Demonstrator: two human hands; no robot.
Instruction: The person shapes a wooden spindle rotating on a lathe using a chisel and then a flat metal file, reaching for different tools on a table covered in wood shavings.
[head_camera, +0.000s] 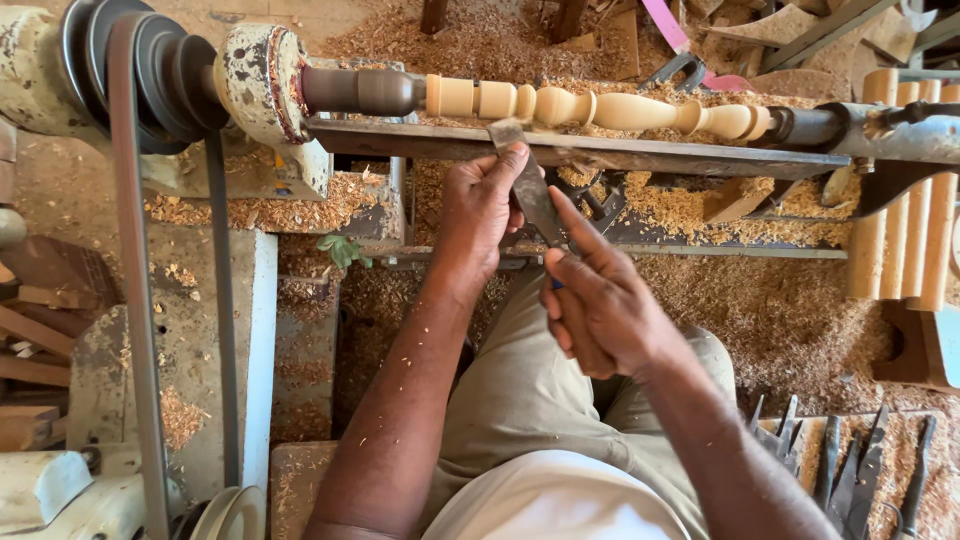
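Two hands on one chisel at the lathe

Both hands hold a flat metal chisel (530, 190), which slants from the rest (600, 150) back toward the person's lap. The left hand (480, 205) sits just below the rest, wrist bent, fingers curled round the blade and the thumb pressed against it near the tip. The right hand (600, 310) is lower, well below the rest, closed around the rear of the tool with the forefinger laid straight along the blade. Both forearms come up from the bottom edge, elbows out of view.

The chisel's tip lies on the rest, just under the spindle (600, 108) (pale wood, already shaped into beads and a bulb), which is mounted just above the rest between the lathe's two ends. Whether the edge touches the wood cannot be told.

The chisel's handle is hidden inside the right hand. Below the rest, shavings (780, 310) cover the floor. Far below it to the right, spare tools (850, 470) are cut off by the frame, and right of it turned pale rods (905, 200) stand partly covered by the lathe.
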